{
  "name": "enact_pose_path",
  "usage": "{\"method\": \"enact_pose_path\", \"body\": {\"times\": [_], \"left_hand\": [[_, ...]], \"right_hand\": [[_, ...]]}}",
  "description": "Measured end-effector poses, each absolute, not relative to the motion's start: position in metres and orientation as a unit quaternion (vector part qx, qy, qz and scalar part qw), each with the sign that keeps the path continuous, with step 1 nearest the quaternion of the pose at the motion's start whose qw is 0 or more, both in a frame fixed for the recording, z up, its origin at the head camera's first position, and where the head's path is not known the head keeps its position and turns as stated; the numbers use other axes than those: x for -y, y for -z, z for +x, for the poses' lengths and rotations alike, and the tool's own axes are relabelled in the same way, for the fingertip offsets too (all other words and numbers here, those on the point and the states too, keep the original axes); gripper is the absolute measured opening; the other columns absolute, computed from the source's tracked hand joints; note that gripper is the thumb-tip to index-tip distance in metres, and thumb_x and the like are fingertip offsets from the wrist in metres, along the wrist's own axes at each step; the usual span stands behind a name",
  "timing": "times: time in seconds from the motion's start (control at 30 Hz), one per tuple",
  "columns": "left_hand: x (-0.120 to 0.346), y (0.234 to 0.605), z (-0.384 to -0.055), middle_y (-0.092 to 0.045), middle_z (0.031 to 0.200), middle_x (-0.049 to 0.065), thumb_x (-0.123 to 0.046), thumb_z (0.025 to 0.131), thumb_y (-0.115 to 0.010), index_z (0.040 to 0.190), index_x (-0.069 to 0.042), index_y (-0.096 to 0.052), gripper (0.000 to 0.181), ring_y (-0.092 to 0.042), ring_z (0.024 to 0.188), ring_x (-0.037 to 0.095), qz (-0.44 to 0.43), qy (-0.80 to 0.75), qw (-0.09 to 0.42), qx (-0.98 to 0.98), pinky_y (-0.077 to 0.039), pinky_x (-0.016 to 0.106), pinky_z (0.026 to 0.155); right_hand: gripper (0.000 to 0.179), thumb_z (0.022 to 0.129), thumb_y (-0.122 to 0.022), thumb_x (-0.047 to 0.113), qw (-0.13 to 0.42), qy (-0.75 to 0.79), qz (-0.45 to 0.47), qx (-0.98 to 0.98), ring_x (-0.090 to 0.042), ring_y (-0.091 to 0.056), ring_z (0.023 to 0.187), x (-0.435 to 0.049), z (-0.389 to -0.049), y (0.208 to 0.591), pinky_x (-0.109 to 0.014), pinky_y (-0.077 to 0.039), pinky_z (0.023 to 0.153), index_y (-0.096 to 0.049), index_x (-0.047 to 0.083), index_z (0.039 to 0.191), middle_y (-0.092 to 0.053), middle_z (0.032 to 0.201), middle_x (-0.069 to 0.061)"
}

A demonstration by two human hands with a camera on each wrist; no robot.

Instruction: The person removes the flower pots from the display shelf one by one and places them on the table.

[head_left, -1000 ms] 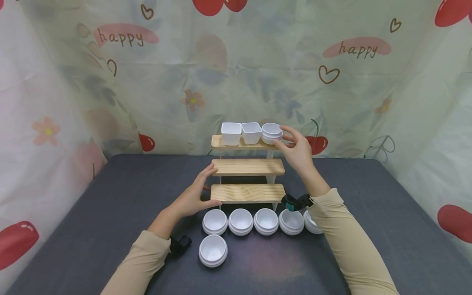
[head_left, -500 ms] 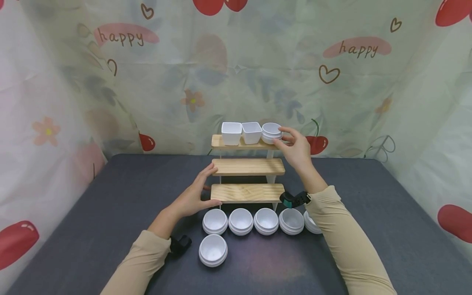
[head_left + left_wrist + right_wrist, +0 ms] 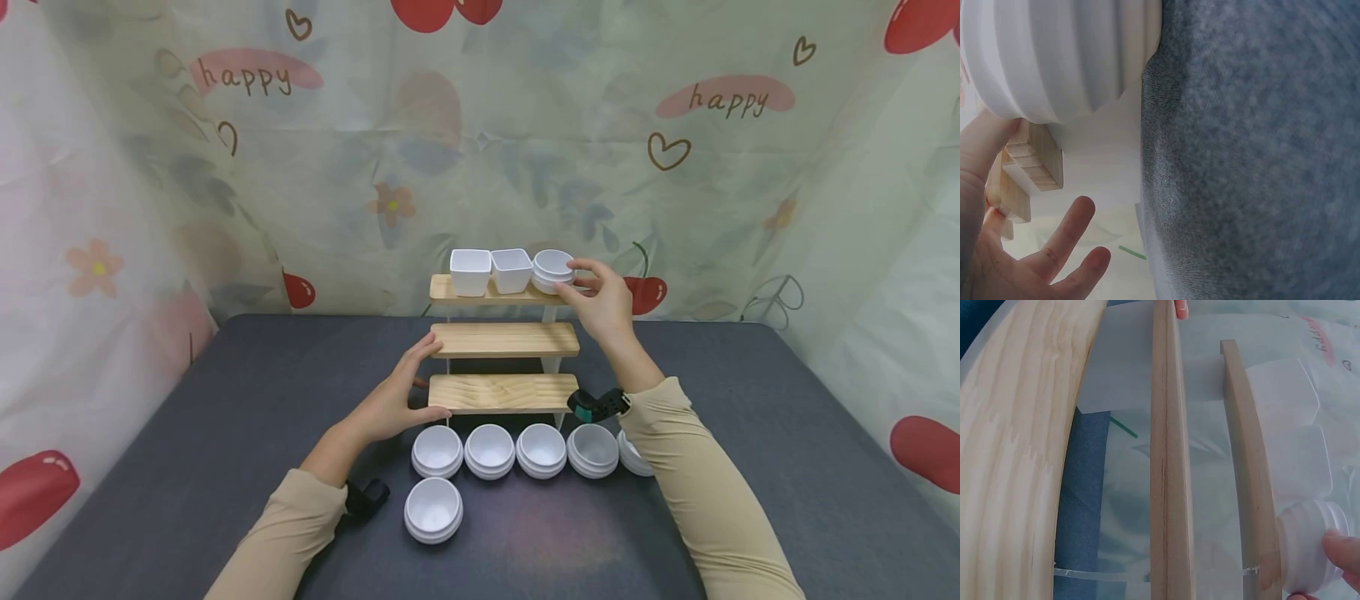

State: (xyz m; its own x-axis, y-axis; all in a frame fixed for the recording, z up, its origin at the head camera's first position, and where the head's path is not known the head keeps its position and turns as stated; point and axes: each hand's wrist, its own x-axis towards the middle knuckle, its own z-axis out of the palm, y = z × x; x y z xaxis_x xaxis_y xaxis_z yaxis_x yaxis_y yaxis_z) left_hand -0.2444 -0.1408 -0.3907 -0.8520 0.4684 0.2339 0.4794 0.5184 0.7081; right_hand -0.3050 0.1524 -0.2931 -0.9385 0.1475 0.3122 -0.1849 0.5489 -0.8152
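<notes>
On the right end of the top board of a three-step wooden shelf (image 3: 504, 340) sits a round white ribbed bowl (image 3: 551, 268). My right hand (image 3: 604, 310) pinches this bowl between thumb and fingers; the right wrist view shows the thumb (image 3: 1342, 550) against its side. To its left on the same board stand two square white cups, one (image 3: 512, 271) beside the bowl and another (image 3: 470, 272) at the left. My left hand (image 3: 390, 402) touches the left ends of the lower two boards, and in the left wrist view two fingers (image 3: 1066, 234) stretch out straight.
Several round white bowls (image 3: 490, 451) stand in a row before the shelf, the rightmost (image 3: 633, 454) partly behind my right sleeve. One more bowl (image 3: 433, 508) stands nearer, by my left wrist. A printed curtain (image 3: 480, 150) hangs behind the dark table (image 3: 300, 383).
My right wrist and forearm have shifted slightly left, while the fingers stay at the round bowl on the top board. The left hand and the other bowls have not moved.
</notes>
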Motion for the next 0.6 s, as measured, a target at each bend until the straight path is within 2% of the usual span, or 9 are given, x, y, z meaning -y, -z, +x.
{"method": "enact_pose_path", "body": {"times": [0.37,0.6], "left_hand": [[0.1413,0.3925,-0.2452,-0.003,0.159,0.005,-0.020,0.078,-0.076,0.149,-0.021,-0.013,0.095,-0.054,0.116,0.036,-0.269,0.402,0.009,0.875,-0.047,0.051,0.097],[0.1413,0.3931,-0.2449,-0.003,0.159,0.005,-0.021,0.078,-0.076,0.149,-0.021,-0.013,0.094,-0.056,0.114,0.035,-0.269,0.399,0.011,0.877,-0.048,0.051,0.096]], "right_hand": [[0.039,0.085,-0.069,0.020,0.170,-0.483,0.013,0.859,-0.032,-0.065,0.100,-0.1556,-0.3004,0.2916,-0.042,-0.055,0.083,-0.059,0.014,0.122,-0.066,0.115,-0.018],[0.039,0.083,-0.071,0.018,0.180,-0.487,0.023,0.854,-0.032,-0.066,0.099,-0.1597,-0.2972,0.2904,-0.036,-0.054,0.078,-0.060,0.012,0.121,-0.066,0.115,-0.018]]}}
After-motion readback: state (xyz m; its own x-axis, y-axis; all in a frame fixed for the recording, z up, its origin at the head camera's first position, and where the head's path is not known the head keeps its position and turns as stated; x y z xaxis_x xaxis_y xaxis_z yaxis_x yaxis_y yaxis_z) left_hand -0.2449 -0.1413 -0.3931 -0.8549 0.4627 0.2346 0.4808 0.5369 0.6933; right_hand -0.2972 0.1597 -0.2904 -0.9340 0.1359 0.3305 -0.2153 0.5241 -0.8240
